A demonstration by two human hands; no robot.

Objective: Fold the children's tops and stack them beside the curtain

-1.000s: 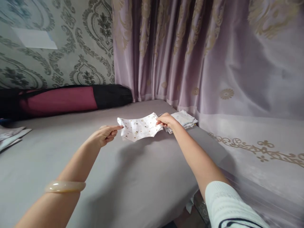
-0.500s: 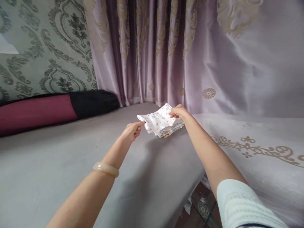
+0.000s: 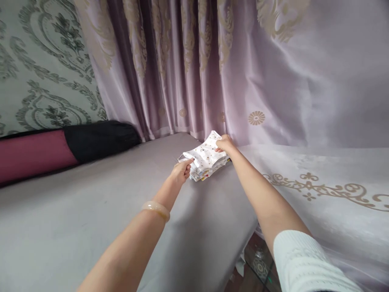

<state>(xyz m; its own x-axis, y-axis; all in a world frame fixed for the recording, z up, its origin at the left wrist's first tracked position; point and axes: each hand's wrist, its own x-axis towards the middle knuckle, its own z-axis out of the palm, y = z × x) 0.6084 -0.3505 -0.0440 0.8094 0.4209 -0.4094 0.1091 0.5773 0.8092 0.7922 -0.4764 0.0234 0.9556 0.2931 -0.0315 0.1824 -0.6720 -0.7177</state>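
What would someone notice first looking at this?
Two bare arms reach to the far corner of the grey bed, where the left hand and right hand pinch a printed cloth on a folded pile. Behind hangs a shiny lilac curtain; a maroon-and-black bolster lies at left.

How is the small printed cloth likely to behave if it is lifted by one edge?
Probably floppy: the printed cloth drapes and curves between the left hand and the right hand, which pinch its ends. Likely light, as fingertips alone hold it. It should not slide far: it lies on a folded pile of like cloths on the grey bed.
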